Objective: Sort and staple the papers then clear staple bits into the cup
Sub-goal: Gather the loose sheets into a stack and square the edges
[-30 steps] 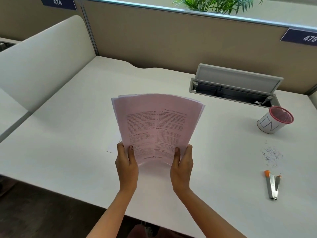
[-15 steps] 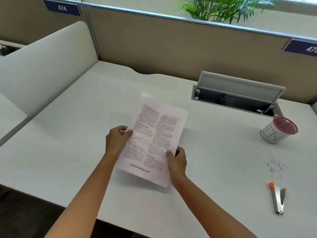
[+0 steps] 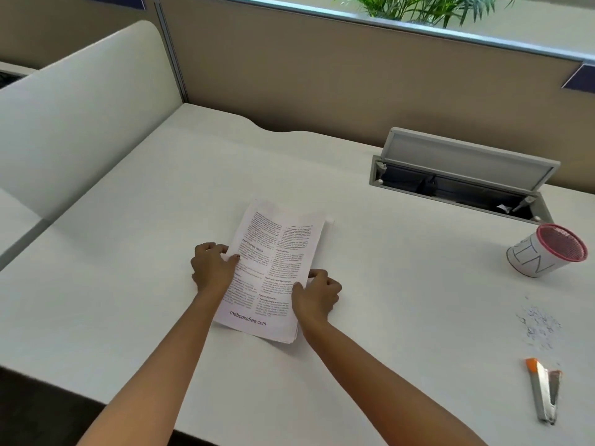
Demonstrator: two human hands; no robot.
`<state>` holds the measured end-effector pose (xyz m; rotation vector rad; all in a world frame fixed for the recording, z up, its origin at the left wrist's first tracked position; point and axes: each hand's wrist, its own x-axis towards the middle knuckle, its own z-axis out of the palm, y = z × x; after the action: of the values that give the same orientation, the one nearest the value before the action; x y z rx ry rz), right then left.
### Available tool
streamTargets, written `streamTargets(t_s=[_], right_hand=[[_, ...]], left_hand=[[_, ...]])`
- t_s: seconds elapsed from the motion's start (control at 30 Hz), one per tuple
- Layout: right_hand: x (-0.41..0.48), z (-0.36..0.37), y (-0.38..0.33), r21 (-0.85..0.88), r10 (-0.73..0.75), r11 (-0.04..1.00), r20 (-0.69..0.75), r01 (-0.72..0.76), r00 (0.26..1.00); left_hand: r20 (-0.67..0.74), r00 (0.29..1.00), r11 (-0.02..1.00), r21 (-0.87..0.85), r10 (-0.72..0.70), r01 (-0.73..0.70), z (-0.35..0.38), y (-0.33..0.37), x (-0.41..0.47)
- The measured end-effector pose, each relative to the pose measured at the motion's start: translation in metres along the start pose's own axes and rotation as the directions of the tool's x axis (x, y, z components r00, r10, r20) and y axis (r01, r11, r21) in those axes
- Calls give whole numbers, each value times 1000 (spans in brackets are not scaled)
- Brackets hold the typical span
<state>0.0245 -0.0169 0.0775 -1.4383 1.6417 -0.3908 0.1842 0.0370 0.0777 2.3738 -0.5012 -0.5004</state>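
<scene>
Head view: a stack of papers (image 3: 277, 252) sits low at the middle of the white tabletop (image 3: 145, 226), turned a little so its far end leans to the right; whether it lies fully flat cannot be told. The left grip (image 3: 213, 268) holds the stack's left edge, thumb on the printed top sheet and fingers curled at the margin. The right grip (image 3: 318, 294) pinches the right edge lower down, thumb on the page, fingers curled beside it. The sheet edges at the near right corner are slightly fanned. Well apart to the right, a white cup (image 3: 534, 260) with a pink rim lies tipped on its side. Nearer the person, loose staple bits (image 3: 539, 326) are scattered on the tabletop, and just below them lies a stapler (image 3: 544, 395) with an orange tip, untouched. A cable hatch (image 3: 463, 156) stands with its lid up behind the cup.
</scene>
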Motion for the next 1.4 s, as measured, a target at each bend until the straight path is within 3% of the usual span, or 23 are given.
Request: streamTargets(t_s=[0.2,0.43,0.57,0.67,0.83,0.93,1.03,1.23,1.4], right_hand=[[-1,1,-13,16,41,999,62,-42,997],[-4,-3,-17,48,80,995,89,-85,993],[-5,-4,-10,-28,123,992,64,-121,990],[-3,-4,-4,-179,164,971,15,-159,986],[5,-12,12,-209,124,967,-117,-147,985],[13,-26,27,-90,75,991,-203,-94,976],[22,-45,37,89,23,996,-193,-6,981],[18,-89,30,514,-140,849,-2,121,990],[8,-115,16,498,-381,755,-198,428,903]], left_hand=[[48,999,986,161,24,-32,14,-8,-7],[38,999,994,100,37,-41,21,-9,-15],[40,999,976,218,-21,12,26,-10,-22],[49,999,967,254,-13,0,28,-10,-31],[127,983,991,-42,130,-125,25,-14,-44],[136,971,964,-207,195,-165,20,-8,-54],[102,967,922,-339,232,-186,15,3,-67],[44,965,805,-562,259,-190,10,28,-83],[-80,918,657,-674,390,-338,5,51,-103]])
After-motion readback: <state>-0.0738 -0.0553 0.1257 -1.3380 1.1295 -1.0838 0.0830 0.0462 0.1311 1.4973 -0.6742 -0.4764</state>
